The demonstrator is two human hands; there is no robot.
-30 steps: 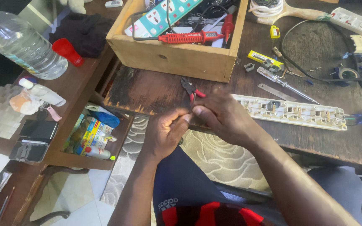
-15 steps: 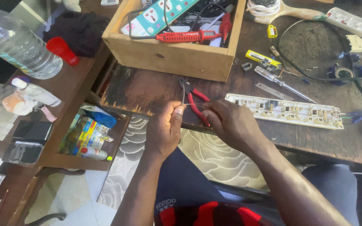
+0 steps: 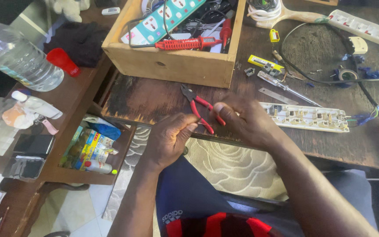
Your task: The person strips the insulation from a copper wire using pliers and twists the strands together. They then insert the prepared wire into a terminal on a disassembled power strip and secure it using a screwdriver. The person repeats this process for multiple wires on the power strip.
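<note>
Since 0.5 s ago, both hands have drawn slightly toward the worktop's near edge, and the red-handled pliers point(image 3: 200, 109) now show more fully betw. them, metal nose pointing up-left over the dark scorched wooden worktop point(image 3: 145, 96).

Right hand point(image 3: 242, 120): curled around 1 red grip, thumb tip up beside the handles; closed on the pliers. Left hand point(image 3: 169, 138): fingers pressed together in a pinch just beside the lower handle tip; what it pinches is too small to tell.

Pliers handles appear slightly parted; jaws' state cannot be told.

Surroundings, approx.:
- Right of the right hand, touching the worktop: opened white power-strip body point(image 3: 305, 117) w/ exposed contacts, wires leading off to the right.
- Behind the hands: open wooden box point(image 3: 176, 66) holding a red-handled screwdriver point(image 3: 185, 44) and a teal-and-white extension strip point(image 3: 167, 15).
- Beyond the strip: clear-handled screwdriver point(image 3: 286, 87), small yellow tool point(image 3: 262, 62), black cable loop point(image 3: 316, 79).
- Far left, on a lower shelf: clear plastic water bottle point(image 3: 16, 59), red cap point(image 3: 62, 61).
</note>
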